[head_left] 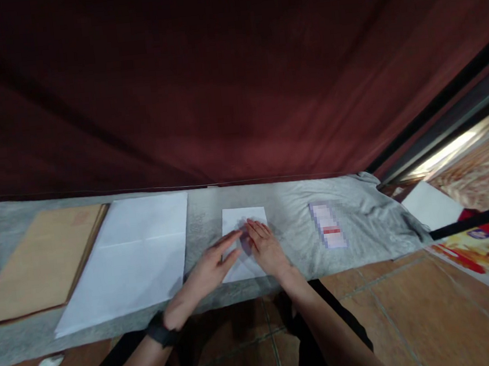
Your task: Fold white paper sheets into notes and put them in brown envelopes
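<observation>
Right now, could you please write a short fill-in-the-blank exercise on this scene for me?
1. The large white paper lies ____ the brown stack and the small white paper.
2. Of those two white papers, the left hand and right hand are at the ____ one.
3. A dark band circles the ____ wrist.
Missing words: between; smaller; left.

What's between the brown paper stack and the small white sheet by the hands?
Head view: the large white paper, lying on the grey cloth between the brown paper stack and the small white sheet.
</observation>
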Demonstrator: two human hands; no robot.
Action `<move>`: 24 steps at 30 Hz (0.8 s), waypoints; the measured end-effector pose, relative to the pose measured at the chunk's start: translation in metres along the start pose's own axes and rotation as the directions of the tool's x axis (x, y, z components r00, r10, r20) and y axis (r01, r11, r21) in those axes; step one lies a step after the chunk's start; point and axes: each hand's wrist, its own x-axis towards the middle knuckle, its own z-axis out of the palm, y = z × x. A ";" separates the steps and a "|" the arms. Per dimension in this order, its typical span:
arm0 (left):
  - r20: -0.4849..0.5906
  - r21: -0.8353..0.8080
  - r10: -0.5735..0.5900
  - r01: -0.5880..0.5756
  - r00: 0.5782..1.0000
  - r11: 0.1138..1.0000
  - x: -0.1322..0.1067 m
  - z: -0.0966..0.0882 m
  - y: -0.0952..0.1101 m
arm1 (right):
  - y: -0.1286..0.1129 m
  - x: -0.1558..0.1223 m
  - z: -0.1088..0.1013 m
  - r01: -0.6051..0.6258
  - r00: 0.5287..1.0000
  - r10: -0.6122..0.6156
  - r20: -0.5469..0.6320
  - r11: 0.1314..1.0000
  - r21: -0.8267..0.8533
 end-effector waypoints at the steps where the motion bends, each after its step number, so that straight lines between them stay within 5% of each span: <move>1: -0.081 0.025 -0.040 0.043 0.996 0.999 0.010 0.009 0.000 | -0.001 0.003 0.004 0.005 1.000 -0.005 -0.004 0.999 -0.037; 9: -0.192 0.319 -0.158 0.214 0.969 0.923 0.053 0.069 -0.002 | 0.002 0.021 0.023 -0.073 0.997 0.069 -0.030 0.979 -0.188; 24: -0.264 0.430 -0.230 0.328 0.937 0.841 0.038 0.061 -0.024 | 0.058 0.011 0.008 -0.220 0.972 0.189 -0.138 0.937 -0.271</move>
